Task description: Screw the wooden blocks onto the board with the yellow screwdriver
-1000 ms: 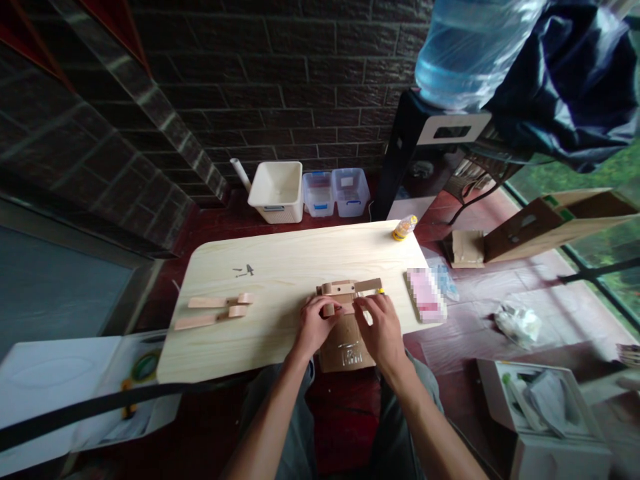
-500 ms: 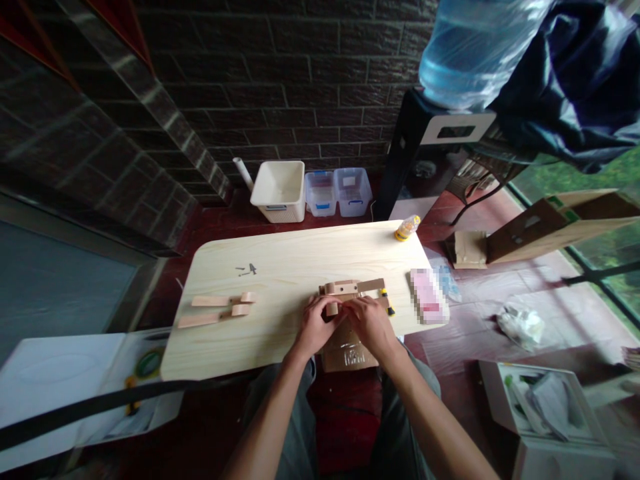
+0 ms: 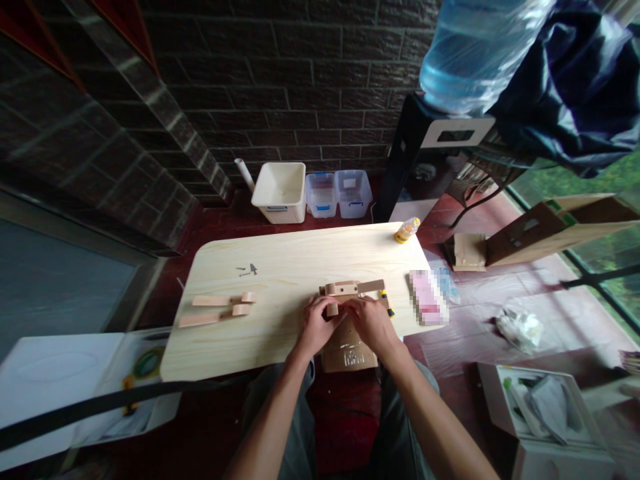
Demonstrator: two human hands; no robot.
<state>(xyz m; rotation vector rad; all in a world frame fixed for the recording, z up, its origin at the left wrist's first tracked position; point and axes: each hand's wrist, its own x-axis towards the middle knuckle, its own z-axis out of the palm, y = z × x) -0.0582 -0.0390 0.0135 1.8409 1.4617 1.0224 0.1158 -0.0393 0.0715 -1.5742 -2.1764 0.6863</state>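
Observation:
Near the front edge of the table, my left hand [image 3: 317,324] closes its fingers around a curved wooden piece [image 3: 332,310]. Beside it, my right hand [image 3: 372,323] has its fingertips pinched together at the same piece; anything smaller between them is hidden. Both hands work above a brown cardboard sheet [image 3: 350,353] that hangs over the table edge. Just beyond the fingers lies another wooden piece with dark holes [image 3: 344,289], and a flat end reaches right. A yellow and black tool [image 3: 388,304], partly covered, is next to my right hand.
Two similar wooden pieces [image 3: 210,301] lie at the left of the pale table [image 3: 280,250], with small dark metal parts [image 3: 253,269] behind them. A yellow-capped clear bottle [image 3: 407,230] stands at the back right corner. Plastic bins [image 3: 279,212] and a water dispenser [image 3: 415,153] stand beyond.

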